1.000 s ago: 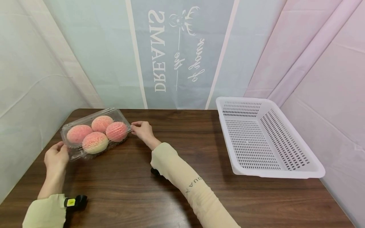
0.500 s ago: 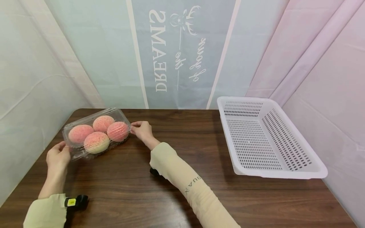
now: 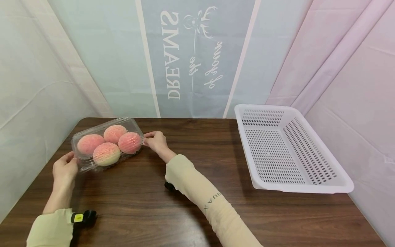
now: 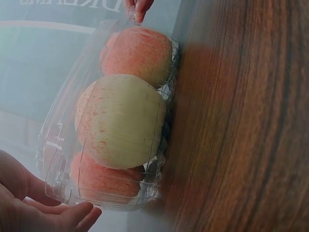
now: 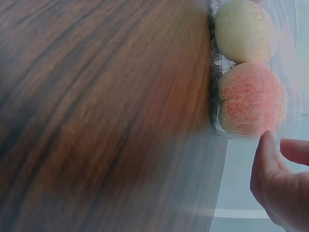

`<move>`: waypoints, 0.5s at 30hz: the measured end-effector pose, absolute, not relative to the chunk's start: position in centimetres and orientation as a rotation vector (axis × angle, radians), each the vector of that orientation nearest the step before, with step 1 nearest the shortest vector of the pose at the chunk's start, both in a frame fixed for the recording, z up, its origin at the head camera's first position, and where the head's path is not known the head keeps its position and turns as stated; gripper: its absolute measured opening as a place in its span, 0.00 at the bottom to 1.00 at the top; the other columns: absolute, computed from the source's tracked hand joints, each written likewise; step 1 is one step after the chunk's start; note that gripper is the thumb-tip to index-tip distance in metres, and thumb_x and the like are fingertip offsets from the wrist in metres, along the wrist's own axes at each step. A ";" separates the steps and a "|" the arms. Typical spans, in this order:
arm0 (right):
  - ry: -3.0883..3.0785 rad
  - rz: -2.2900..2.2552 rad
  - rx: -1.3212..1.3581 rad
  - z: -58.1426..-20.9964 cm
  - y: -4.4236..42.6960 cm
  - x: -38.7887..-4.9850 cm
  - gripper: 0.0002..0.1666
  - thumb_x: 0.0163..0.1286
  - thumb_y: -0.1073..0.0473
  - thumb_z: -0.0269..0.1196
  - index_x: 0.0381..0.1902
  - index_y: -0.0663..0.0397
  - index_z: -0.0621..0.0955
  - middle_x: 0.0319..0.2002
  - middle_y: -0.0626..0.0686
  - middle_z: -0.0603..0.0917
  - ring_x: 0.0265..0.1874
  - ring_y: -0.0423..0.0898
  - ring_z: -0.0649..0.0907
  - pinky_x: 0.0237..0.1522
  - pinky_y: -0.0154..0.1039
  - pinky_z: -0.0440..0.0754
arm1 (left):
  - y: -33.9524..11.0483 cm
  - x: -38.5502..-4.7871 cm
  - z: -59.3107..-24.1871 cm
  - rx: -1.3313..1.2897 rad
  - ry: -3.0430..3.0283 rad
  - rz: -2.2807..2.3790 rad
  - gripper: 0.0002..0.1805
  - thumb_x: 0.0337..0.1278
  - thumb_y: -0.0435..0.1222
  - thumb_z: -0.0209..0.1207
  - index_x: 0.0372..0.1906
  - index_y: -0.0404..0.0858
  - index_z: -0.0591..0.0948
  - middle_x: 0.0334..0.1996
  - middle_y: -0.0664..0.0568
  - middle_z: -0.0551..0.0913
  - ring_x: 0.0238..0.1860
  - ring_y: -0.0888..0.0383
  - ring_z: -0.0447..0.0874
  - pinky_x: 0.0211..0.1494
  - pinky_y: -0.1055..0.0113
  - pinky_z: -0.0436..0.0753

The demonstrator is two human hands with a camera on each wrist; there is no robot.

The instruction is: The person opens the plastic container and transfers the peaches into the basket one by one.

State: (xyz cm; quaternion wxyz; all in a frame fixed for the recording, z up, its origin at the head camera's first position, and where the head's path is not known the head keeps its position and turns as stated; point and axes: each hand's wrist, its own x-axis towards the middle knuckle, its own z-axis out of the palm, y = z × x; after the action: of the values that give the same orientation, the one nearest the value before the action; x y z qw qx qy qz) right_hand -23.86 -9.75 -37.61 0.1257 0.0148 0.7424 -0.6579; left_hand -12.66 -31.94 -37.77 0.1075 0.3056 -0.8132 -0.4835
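A clear plastic clamshell box (image 3: pixel 89 129) is at the back left of the table, set at a slant. Several pink and pale yellow peaches (image 3: pixel 106 154) sit inside it under the lid. At its left end my left hand (image 3: pixel 65 168) pinches the rim between thumb and fingers, also seen in the left wrist view. My right hand (image 3: pixel 156 141) pinches the edge of the right end with thumb and fingertips. In the right wrist view, a reddish peach (image 5: pixel 252 99) shows through the plastic near the right fingertips. Whether the box's base touches the table I cannot tell.
A white perforated basket (image 3: pixel 296 187) stands on the right side of the brown wooden table (image 3: pixel 129 202). Printed fabric (image 3: pixel 197 68) hangs behind the table's back edge. Pale sheets close off the left and right sides.
The box and both hands have shifted slightly to the right over the last half second. Both hands keep their grip on its ends. The basket has stayed in place.
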 end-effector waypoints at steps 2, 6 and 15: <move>2.177 -1.893 0.034 -37.5 -9.5 -23.8 0.08 0.58 0.70 0.61 0.36 0.66 0.83 0.28 0.57 0.83 0.32 0.50 0.84 0.40 0.43 0.80 | -31.9 -12.6 -37.7 0.883 -2.400 -1.430 0.26 0.62 0.32 0.37 0.64 0.24 0.59 0.54 0.34 0.66 0.38 0.64 0.65 0.31 0.84 0.64; 2.292 -1.766 -0.010 -37.5 -9.1 -24.0 0.08 0.57 0.67 0.62 0.35 0.61 0.84 0.28 0.54 0.84 0.31 0.47 0.83 0.37 0.40 0.80 | -31.9 -12.8 -37.7 0.872 -2.407 -1.441 0.26 0.63 0.32 0.36 0.64 0.23 0.58 0.56 0.33 0.65 0.36 0.66 0.64 0.29 0.85 0.64; 2.354 -1.691 -0.063 -37.5 -8.6 -24.4 0.13 0.54 0.71 0.62 0.40 0.60 0.84 0.33 0.52 0.85 0.26 0.40 0.78 0.27 0.30 0.71 | -31.6 -13.1 -37.9 0.854 -2.424 -1.456 0.27 0.63 0.33 0.36 0.65 0.26 0.57 0.58 0.34 0.64 0.41 0.60 0.66 0.30 0.85 0.65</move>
State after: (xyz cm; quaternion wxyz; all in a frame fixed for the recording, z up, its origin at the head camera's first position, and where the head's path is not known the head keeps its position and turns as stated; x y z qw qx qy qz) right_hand -24.37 -8.61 -37.49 0.1208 -0.0215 0.8060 -0.5791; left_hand -13.09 -31.61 -37.85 0.0935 0.2879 -0.8170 -0.4908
